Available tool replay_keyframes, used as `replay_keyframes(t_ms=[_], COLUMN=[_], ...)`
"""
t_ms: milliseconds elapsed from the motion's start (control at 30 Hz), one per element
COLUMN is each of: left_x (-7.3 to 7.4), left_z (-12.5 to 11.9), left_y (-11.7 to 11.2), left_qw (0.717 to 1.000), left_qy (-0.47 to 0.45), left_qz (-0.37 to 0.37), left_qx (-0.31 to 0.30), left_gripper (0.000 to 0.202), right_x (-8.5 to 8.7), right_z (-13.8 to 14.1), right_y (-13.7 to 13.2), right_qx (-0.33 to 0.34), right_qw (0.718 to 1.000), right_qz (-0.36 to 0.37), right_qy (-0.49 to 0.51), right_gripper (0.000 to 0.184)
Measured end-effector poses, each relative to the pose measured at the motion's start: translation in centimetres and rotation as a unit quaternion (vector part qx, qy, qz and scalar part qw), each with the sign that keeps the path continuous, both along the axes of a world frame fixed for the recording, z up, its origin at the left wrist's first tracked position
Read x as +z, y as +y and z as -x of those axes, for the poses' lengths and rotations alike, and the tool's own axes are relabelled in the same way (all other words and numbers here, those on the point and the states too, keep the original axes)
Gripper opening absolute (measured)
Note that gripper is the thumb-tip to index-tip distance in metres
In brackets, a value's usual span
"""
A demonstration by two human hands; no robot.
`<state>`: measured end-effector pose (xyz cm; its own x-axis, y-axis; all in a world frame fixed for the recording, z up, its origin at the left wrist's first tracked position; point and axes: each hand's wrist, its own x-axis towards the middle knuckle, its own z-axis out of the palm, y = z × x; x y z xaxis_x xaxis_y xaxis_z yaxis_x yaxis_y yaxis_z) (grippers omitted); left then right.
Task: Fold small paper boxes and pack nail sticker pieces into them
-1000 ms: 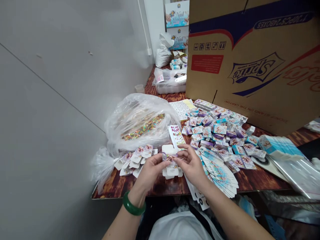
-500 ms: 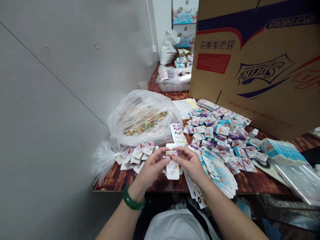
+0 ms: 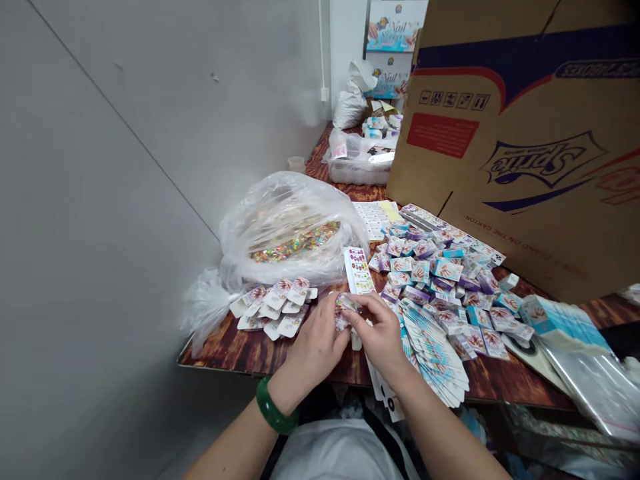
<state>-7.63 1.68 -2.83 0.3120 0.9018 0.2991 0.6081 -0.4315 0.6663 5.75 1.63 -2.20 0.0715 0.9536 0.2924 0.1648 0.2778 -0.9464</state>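
Both my hands meet over the table's front edge around one small printed carton (image 3: pixel 344 308), purple and white, with its lower flap showing beneath. My left hand (image 3: pixel 316 337) is wrapped around its left side, back of the hand upward. My right hand (image 3: pixel 377 333) pinches its right side with thumb and fingers; much of the carton is hidden. Left of my hands lie several flat printed cartons (image 3: pixel 280 303) in an overlapping pile. To the right, a fan of flat blue-and-white cartons (image 3: pixel 435 353) spreads to the table edge. A sticker sheet (image 3: pixel 359 272) lies just beyond my fingers.
A clear bag of colourful bits (image 3: pixel 295 250) sits behind the flat cartons. Many folded small boxes (image 3: pixel 445 273) are heaped at right. A large cardboard box (image 3: pixel 450 167) stands behind them, a plastic tray (image 3: pixel 357 175) farther back. A wall (image 3: pixel 125 220) borders the left; plastic sleeves (image 3: pixel 585 373) lie far right.
My left hand has turned over the carton and closed around it. The carton, formerly face-up and flat between both hands, is now tilted and mostly covered. The view has shifted slightly.
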Motion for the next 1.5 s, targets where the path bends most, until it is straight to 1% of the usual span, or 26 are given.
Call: replay_keyframes(t_ms=[67,133,167,233,300,333,400,467,500,600,667,700,800,867,900,1033,1100,1200,1233,1300,1333,1400,1467,1500], left_x=[0.0,0.1,0.1,0.0,-0.1,-0.2,-0.2,0.0,0.1,0.3,0.4,0.5,0.7,0.9,1.1,1.8,2.1,2.2,2.1,1.8,1.6,1.3,1.1,1.0], left_z=[0.0,0.1,0.1,0.1,0.0,0.0,0.0,0.0,0.1,0.3,0.5,0.5,0.6,0.6,0.6,0.6,0.6,1.0,1.3,2.3,3.1,4.9,6.8,7.6], left_y=[0.0,-0.1,-0.1,-0.3,-0.4,-0.5,-0.5,-0.5,-0.5,-0.4,-0.4,-0.4,-0.5,-0.6,-0.6,-0.5,-0.5,-0.4,-0.3,0.3,0.8,1.9,3.0,3.4], left_qw=[1.0,0.999,0.999,0.997,0.994,0.993,0.993,0.994,0.995,0.999,0.999,1.0,0.999,0.998,0.998,0.999,1.0,0.999,0.999,0.999,0.998,0.99,0.972,0.959], left_qy=[0.017,0.034,0.043,0.059,0.072,0.074,0.074,0.065,0.058,0.029,0.019,0.021,0.041,0.052,0.054,0.041,0.011,-0.038,-0.042,-0.024,-0.003,0.059,0.142,0.18], left_qz=[-0.01,-0.022,-0.032,-0.056,-0.078,-0.086,-0.091,-0.084,-0.077,-0.043,-0.025,-0.022,-0.034,-0.039,-0.04,-0.031,-0.015,0.019,0.025,0.025,0.02,0.008,-0.002,-0.003], left_qx=[0.003,0.001,0.003,0.011,0.017,0.018,0.017,0.017,0.015,0.002,-0.005,-0.006,0.002,0.008,0.009,0.006,0.0,-0.007,-0.001,0.033,0.06,0.125,0.189,0.218], left_gripper=[0.053,0.052,0.053,0.056,0.059,0.06,0.06,0.057,0.056,0.054,0.053,0.053,0.054,0.055,0.055,0.052,0.049,0.045,0.044,0.046,0.047,0.048,0.049,0.054], right_x=[0.4,0.9,1.1,1.6,2.0,2.2,2.4,2.3,2.2,1.6,1.3,1.3,1.5,1.7,1.8,1.6,1.3,0.8,0.6,0.0,-0.4,-1.3,-2.1,-2.5], right_z=[-0.2,-0.4,-0.5,-0.5,-0.5,-0.5,-0.4,-0.2,-0.1,0.2,0.4,0.4,0.4,0.4,0.4,0.4,0.5,0.5,0.5,0.0,-0.3,-1.3,-2.2,-2.5], right_y=[-0.2,-0.2,-0.2,0.0,0.3,0.4,0.4,0.3,0.1,-0.4,-0.5,-0.5,-0.2,0.0,0.1,-0.4,-0.8,-1.0,-1.0,-0.5,-0.1,0.8,1.6,1.9], right_qx=[0.012,0.018,0.02,0.025,0.034,0.037,0.034,0.019,0.007,-0.015,-0.01,-0.005,0.006,0.006,0.004,0.006,0.018,0.053,0.074,0.099,0.09,0.038,0.001,0.003], right_qw=[0.998,0.997,0.999,0.998,0.992,0.988,0.987,0.991,0.995,0.999,0.995,0.995,1.0,1.0,1.0,0.993,0.986,0.976,0.973,0.972,0.976,0.98,0.968,0.956], right_qz=[-0.049,-0.061,-0.046,0.012,0.07,0.089,0.099,0.08,0.059,-0.041,-0.085,-0.084,-0.02,-0.002,-0.011,-0.101,-0.138,-0.165,-0.163,-0.131,-0.103,-0.032,0.036,0.065], right_qy=[-0.044,-0.034,-0.012,0.049,0.103,0.119,0.125,0.106,0.086,-0.003,-0.046,-0.045,0.007,0.028,0.02,-0.062,-0.089,-0.131,-0.148,-0.167,-0.171,-0.191,-0.25,-0.285], right_gripper=[0.02,0.019,0.017,0.011,0.009,0.009,0.008,0.006,0.006,0.012,0.016,0.015,0.008,0.008,0.009,0.013,0.02,0.036,0.041,0.049,0.05,0.048,0.05,0.053])
